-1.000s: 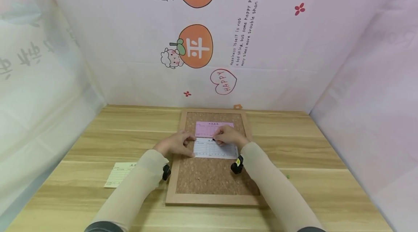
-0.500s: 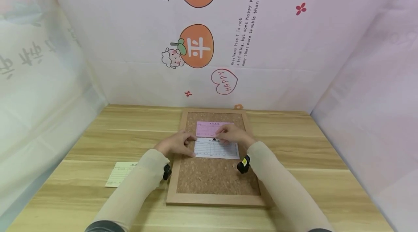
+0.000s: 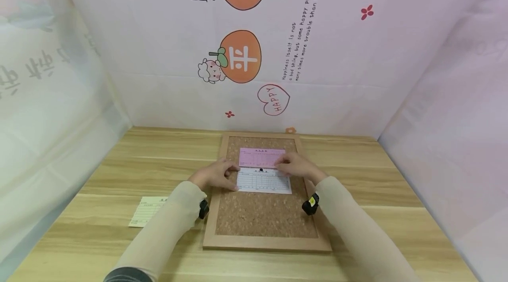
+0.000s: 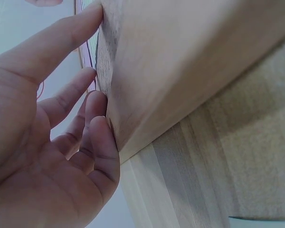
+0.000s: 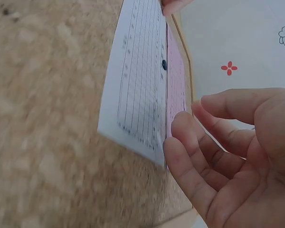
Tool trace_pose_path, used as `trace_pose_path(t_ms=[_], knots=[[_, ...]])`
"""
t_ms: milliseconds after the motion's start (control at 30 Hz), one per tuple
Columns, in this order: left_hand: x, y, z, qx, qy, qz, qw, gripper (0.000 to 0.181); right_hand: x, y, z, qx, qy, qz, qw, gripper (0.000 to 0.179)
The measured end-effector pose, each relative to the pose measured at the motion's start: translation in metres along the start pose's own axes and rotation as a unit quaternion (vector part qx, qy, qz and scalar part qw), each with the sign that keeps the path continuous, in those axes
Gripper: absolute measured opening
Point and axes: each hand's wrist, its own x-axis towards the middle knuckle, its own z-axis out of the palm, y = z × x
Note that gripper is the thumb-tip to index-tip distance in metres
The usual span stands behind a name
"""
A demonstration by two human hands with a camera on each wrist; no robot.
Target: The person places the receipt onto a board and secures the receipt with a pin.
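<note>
A framed corkboard (image 3: 266, 218) lies on the table, with a pink printed slip (image 3: 255, 157) above a white printed slip (image 3: 254, 181). A black pushpin (image 3: 261, 170) sits at the white slip's top edge, near its middle; the right wrist view also shows this pin (image 5: 165, 64). My left hand (image 3: 214, 174) rests at the white slip's left side, thumb at the lower corner and fingertips near the upper one. My right hand (image 3: 298, 167) is over the right ends of both slips, its fingers loosely bent and holding nothing in the right wrist view.
A pale yellow printed slip (image 3: 147, 209) lies on the wooden table (image 3: 95, 246) at the left, partly hidden by my left sleeve. Printed white sheeting (image 3: 325, 105) rises behind the table and at both sides.
My right hand has let go of the black pushpin and moved to the right, leaving the pin in view on the white slip. My left hand has stayed in place.
</note>
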Motion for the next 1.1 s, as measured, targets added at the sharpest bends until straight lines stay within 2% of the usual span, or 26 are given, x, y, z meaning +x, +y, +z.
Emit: trace_pose_path(t_ms=[233,533,733,1100], knots=[[0.0,0.001,0.001,-0.002,0.003,-0.004,1.0,0.063,-0.01,0.01,-0.007,-0.002,-0.003,0.011,0.9999,0.025],[0.001,0.002,0.001,0.001,-0.001,-0.006,1.0,0.064,-0.032,0.017,-0.02,-0.015,0.014,0.014,0.9997,0.025],[0.002,0.0,0.001,-0.003,0.003,-0.008,1.0,0.063,-0.044,0.023,-0.029,-0.043,0.031,0.017,0.9984,0.026],[0.001,0.001,0.002,-0.005,0.002,-0.006,1.0,0.063,-0.058,0.045,-0.028,-0.056,0.048,-0.013,0.9972,0.023]])
